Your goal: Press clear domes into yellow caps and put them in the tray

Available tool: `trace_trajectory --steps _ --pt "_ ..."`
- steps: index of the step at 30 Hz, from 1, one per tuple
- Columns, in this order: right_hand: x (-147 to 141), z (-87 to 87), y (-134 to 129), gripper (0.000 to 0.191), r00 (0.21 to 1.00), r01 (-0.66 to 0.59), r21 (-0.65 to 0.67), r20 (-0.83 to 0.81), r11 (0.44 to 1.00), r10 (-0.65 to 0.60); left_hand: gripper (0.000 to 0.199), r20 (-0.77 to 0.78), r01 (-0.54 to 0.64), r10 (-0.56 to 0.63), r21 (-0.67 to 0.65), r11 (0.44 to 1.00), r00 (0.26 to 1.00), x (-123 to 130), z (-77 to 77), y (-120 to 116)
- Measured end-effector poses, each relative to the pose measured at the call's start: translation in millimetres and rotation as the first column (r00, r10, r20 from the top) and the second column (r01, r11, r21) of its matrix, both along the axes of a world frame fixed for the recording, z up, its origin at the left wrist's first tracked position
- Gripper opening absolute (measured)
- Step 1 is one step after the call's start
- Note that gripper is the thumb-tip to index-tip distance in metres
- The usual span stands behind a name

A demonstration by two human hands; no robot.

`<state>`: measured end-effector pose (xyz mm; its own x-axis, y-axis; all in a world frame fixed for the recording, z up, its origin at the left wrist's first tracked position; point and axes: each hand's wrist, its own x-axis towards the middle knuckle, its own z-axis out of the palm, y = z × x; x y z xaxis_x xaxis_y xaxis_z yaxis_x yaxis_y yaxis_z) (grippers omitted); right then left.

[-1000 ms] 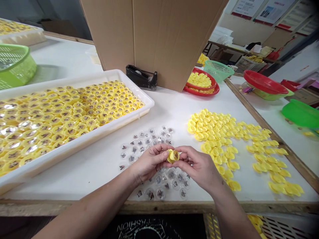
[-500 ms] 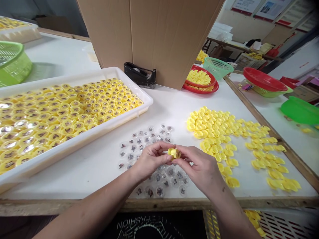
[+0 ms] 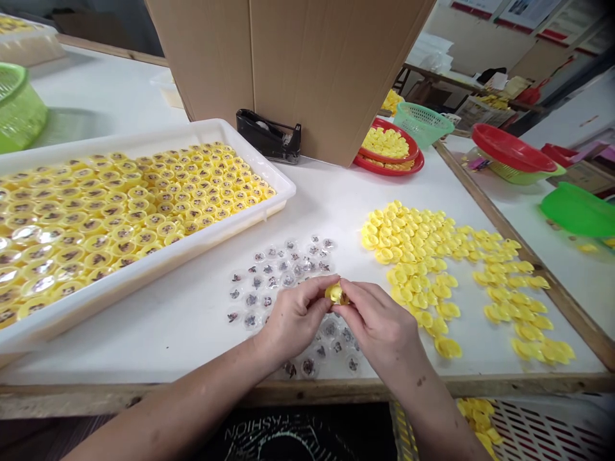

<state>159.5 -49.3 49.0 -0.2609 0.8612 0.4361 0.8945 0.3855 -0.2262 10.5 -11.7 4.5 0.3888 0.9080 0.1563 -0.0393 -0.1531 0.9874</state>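
Note:
Between my two hands, above the table, is a small yellow plastic piece. My left hand pinches it from the left with thumb and forefinger. From the other side the fingertips of my right hand grip it too, hiding part of it. Beneath and behind the hands lie several clear round discs with small dark printed figures. To the right spread many loose yellow plastic pieces. At the left a white tray holds rows of yellow pieces topped with printed discs.
A large cardboard box stands at the back, with a black tape dispenser before it. Red plates of yellow pieces and a green basket are behind right. Wooden strips edge the table.
The yellow piece has been turned between my fingers, so its open cup side faces more toward me. Both hands stay together in nearly the same place. The view has tilted slightly.

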Motion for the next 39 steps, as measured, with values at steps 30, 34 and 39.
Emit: trace_trajectory --steps 30,34,39 --pt "-3 -43.5 5 0.015 0.472 -0.167 -0.373 -0.843 0.913 -0.258 0.010 -0.392 -0.022 0.108 0.218 0.976 0.914 -8 10.4 12" --pt "0 -45.4 7 0.019 0.471 -0.169 -0.429 -0.826 0.887 -0.309 0.010 -0.409 -0.007 0.062 0.134 0.991 0.910 -4 16.5 9" --pt "20 -45.2 10 0.040 0.450 -0.129 -0.418 -0.832 0.899 -0.323 0.022 -0.370 -0.069 0.093 0.080 0.994 0.924 -41 39.7 48"
